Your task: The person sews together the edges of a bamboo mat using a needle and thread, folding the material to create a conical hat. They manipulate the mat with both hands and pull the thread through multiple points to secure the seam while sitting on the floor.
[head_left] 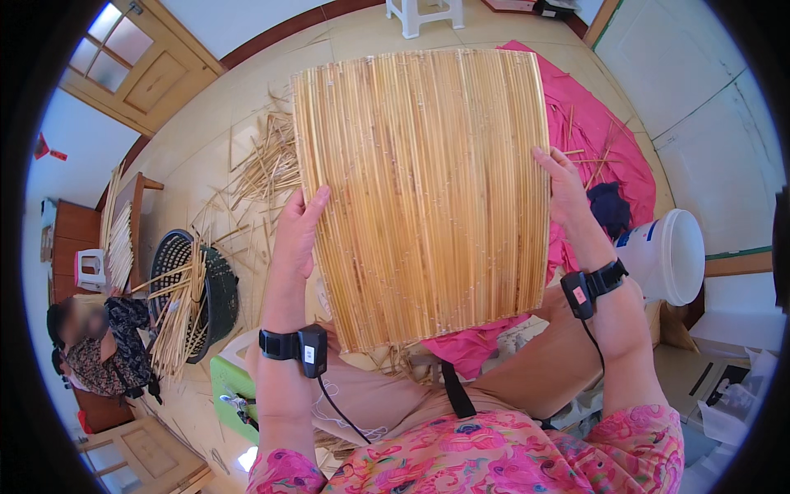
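- Person's floral top nearest the camera; tan trousers, knees apart.
- Left hand: pinches the left edge of a stalk mat, thumb on the near face; its other fingers are mostly hidden behind.
- Right hand: pinches the mat's right edge, higher up; its grip behind the mat is hidden.
- Stalk mat: held up in front of the person, above the lap, broad face to the camera, stalks running roughly lengthwise.
- Pink sheet: spread on the floor, partly behind the mat; dark cloth on it.
- White bucket: beside the sheet, right.
- Loose stalks: scattered on the floor, left.
- Dark green basket: further left, stalk bundle across it, co-worker beside it.
- White plastic stool: far side.
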Tool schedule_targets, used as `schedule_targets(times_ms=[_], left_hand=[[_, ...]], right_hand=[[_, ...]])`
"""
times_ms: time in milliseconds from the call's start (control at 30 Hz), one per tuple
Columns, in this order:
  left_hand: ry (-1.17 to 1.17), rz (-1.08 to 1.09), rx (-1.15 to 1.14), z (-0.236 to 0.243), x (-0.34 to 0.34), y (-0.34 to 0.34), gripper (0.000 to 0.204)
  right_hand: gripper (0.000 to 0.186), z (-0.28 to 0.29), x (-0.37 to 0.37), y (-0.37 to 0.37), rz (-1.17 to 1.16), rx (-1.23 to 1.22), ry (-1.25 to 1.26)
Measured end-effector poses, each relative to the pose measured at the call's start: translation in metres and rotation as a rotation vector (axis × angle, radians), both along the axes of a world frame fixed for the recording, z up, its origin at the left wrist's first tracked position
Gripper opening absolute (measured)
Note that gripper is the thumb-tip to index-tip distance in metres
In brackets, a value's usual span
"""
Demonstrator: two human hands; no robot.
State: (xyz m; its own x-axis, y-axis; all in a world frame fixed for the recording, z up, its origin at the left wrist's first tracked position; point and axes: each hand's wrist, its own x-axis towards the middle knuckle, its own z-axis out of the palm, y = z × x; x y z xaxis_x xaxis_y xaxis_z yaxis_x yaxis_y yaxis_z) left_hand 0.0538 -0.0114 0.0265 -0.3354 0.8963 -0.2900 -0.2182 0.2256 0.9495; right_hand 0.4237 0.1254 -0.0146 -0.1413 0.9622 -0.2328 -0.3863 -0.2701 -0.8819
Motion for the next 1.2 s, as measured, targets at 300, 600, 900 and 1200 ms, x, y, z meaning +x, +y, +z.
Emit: schedule_targets(times_ms=[300,600,900,1200], left_hand=[[-0.191,-0.005,0.054,-0.01,0.001,0.002,0.026],[-0.178,-0.004,0.08,-0.018,0.004,0.003,0.025],[-0.031,-0.015,0.061,-0.013,0.001,0.001,0.03],[0.039,0.039,0.048,-0.004,0.005,0.0,0.041]], right_hand=[[0.021,0.01,-0.005,-0.01,0.055,-0.023,0.017],[0.021,0.01,-0.004,-0.009,0.013,-0.028,-0.041],[0.021,0.015,-0.004,-0.01,0.002,-0.066,-0.007],[0.022,0.014,-0.005,-0.009,0.009,-0.076,-0.023]])
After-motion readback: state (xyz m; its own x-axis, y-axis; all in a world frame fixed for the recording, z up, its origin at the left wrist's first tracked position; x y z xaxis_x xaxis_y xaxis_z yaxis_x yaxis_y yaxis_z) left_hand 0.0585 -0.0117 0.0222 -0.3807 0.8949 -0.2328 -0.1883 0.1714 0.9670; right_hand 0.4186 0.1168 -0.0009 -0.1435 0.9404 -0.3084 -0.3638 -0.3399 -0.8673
